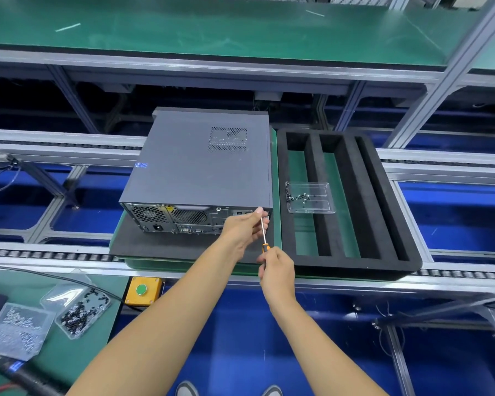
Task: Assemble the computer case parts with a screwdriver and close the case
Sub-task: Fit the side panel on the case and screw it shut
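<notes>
A computer case (200, 164) lies on its side on a foam mat (166, 247) on the conveyor line, its rear panel facing near. Just right of it sits a slotted foam tray (352, 201), with a clear screw dish (310, 197) in its left slots. Near left, on the tabletop (69, 355), lie two bags of screws (52, 318), beside a push-button box (143, 290).

one head-worn wide-angle view, looking forward and steeply down over both forearms; the computer case (200, 167) sits mid-frame, near, with shoe tips at the bottom edge.
</notes>
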The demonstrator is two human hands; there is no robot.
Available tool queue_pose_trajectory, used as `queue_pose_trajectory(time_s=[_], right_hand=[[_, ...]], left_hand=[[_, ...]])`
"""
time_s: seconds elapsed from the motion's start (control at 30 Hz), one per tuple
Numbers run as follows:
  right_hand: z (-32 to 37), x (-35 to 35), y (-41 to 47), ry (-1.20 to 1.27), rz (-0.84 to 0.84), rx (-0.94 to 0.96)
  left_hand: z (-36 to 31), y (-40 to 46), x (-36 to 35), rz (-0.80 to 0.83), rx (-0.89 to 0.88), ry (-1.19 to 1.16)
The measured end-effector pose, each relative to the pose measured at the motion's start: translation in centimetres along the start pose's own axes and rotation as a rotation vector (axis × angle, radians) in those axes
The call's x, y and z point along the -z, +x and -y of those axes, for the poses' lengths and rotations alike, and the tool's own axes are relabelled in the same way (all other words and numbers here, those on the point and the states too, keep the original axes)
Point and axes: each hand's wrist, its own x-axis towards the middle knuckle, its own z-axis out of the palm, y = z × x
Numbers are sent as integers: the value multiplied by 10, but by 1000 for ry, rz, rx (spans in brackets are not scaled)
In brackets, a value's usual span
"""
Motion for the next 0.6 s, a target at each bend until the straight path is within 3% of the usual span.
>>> queue_pose_trajectory(time_s=[0.33, 0.6], right_hand=[[3, -5, -2, -63, -13, 52], [5, -7, -2, -158, -47, 73]], left_hand=[[7, -3, -4, -76, -141, 37], [6, -2, -2, -48, -79, -6]])
